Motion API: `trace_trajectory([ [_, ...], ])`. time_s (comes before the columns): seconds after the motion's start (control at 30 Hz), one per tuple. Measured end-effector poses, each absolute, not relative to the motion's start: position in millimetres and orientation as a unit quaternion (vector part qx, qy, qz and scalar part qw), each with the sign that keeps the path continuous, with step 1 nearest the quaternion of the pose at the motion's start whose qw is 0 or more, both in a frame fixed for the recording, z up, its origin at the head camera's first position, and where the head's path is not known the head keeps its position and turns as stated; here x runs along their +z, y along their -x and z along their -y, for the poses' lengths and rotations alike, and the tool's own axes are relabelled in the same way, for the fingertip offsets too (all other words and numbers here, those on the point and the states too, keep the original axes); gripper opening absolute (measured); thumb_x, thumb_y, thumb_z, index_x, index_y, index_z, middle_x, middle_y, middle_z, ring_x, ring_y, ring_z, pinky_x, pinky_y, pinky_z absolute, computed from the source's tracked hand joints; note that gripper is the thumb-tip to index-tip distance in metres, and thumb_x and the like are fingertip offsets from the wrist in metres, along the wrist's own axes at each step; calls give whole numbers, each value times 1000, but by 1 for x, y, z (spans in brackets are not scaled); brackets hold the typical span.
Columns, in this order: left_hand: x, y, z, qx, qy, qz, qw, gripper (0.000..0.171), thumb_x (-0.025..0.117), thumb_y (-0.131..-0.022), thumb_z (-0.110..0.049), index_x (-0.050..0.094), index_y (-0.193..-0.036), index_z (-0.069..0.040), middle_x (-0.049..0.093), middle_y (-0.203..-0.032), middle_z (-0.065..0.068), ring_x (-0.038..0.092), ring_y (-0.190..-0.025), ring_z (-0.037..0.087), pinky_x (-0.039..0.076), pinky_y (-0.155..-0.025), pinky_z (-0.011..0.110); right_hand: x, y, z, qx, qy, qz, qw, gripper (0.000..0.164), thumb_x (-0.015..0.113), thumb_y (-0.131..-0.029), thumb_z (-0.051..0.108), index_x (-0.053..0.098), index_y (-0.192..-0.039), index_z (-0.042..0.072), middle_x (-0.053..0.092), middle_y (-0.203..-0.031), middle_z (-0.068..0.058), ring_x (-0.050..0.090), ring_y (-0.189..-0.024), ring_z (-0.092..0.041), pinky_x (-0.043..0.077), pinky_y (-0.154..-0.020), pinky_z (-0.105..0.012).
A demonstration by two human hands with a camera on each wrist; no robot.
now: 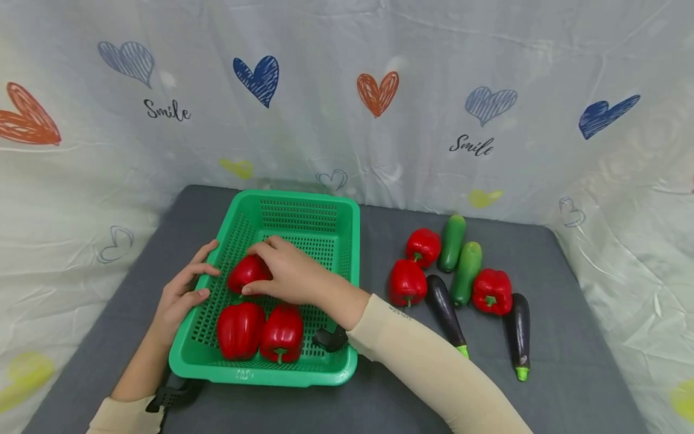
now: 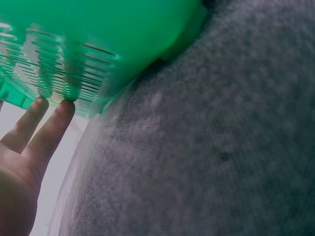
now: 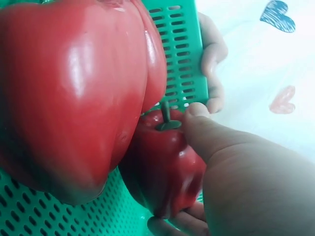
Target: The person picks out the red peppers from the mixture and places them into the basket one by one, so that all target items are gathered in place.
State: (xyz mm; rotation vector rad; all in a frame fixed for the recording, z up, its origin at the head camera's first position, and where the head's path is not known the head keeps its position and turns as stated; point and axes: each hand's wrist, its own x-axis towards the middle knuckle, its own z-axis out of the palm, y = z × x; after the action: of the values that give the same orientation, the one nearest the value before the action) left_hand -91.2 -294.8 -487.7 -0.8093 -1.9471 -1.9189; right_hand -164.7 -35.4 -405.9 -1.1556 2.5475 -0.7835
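Evidently part-filled: one green basket [image 1: 265,377], on the left of the grey surface [image 1: 569,374]. Contents: two red peppers [image 1: 240,331] side by side at the near end; a third red pepper [image 1: 246,274] farther off, pinched between thumb and fingers of the right hand [image 1: 295,274]. Whether it touches the basket floor: cannot tell. Left hand [image 1: 179,295]: fingers spread, against the basket's left side. Outside, to the right: three loose peppers [image 1: 408,282], two green cucumbers [image 1: 467,274], two dark eggplants [image 1: 518,331]. Judged progress: about midway for peppers, third not yet released; three remain outside.
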Motion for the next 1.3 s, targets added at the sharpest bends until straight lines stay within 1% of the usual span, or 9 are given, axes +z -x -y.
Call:
trace_trajectory([
  [0.17,-487,91,296,-666,278,677,143,35,40,-93,22,60,-121,18,38,-173,21,31,-162,25,31,-118,27,-408,165,36,-260,408,-866,125,66,83,-97,48,59,-150,17,57,-137,-2,54,-116,-10,51,-89,-19],
  [0.37,-488,91,296,-669,281,674,141,35,39,-93,23,60,-121,18,37,-173,21,31,-162,25,31,-118,27,-410,165,36,-240,414,-865,150,61,81,-98,46,60,-149,19,58,-137,-2,55,-115,-11,53,-87,-21],
  [0.47,-489,90,296,-668,279,675,142,35,39,-93,22,60,-121,18,37,-173,21,31,-162,25,32,-115,27,-411,165,36,-239,412,-865,158,59,79,-99,46,60,-149,19,58,-137,0,55,-115,-10,53,-87,-22],
  [0.6,-489,89,296,-667,276,677,144,35,39,-94,21,60,-122,18,37,-173,20,30,-162,24,31,-108,29,-411,166,36,-242,411,-863,167,62,79,-100,45,58,-152,19,58,-142,0,54,-119,-10,54,-91,-23],
  [0.73,-489,90,296,-668,275,677,144,34,40,-94,21,60,-121,18,37,-173,20,30,-162,24,31,-108,29,-411,167,34,-255,407,-860,176,67,80,-99,43,56,-155,16,58,-147,1,54,-125,-10,54,-96,-24],
  [0.93,-488,91,295,-669,276,675,142,34,40,-94,20,60,-121,18,37,-173,20,30,-162,25,31,-114,28,-412,169,32,-275,400,-857,174,68,81,-99,41,55,-155,14,60,-144,3,55,-123,-9,54,-96,-25],
  [1.03,-488,91,296,-668,276,676,143,33,40,-94,21,60,-121,18,38,-173,20,31,-162,25,31,-116,28,-412,169,31,-278,394,-860,170,68,80,-99,42,55,-155,13,61,-145,2,56,-125,-10,55,-98,-27],
  [1.13,-488,90,296,-666,277,677,144,33,40,-94,21,59,-121,19,38,-173,20,31,-162,25,32,-114,28,-411,168,30,-274,386,-865,168,70,78,-101,44,53,-157,11,59,-151,-1,55,-132,-14,53,-105,-33],
  [1.3,-488,91,296,-665,279,678,145,33,40,-93,21,60,-120,18,37,-173,22,31,-162,25,31,-118,27,-406,169,26,-269,378,-874,147,69,73,-104,46,54,-158,10,54,-158,-6,51,-144,-21,48,-115,-39],
])
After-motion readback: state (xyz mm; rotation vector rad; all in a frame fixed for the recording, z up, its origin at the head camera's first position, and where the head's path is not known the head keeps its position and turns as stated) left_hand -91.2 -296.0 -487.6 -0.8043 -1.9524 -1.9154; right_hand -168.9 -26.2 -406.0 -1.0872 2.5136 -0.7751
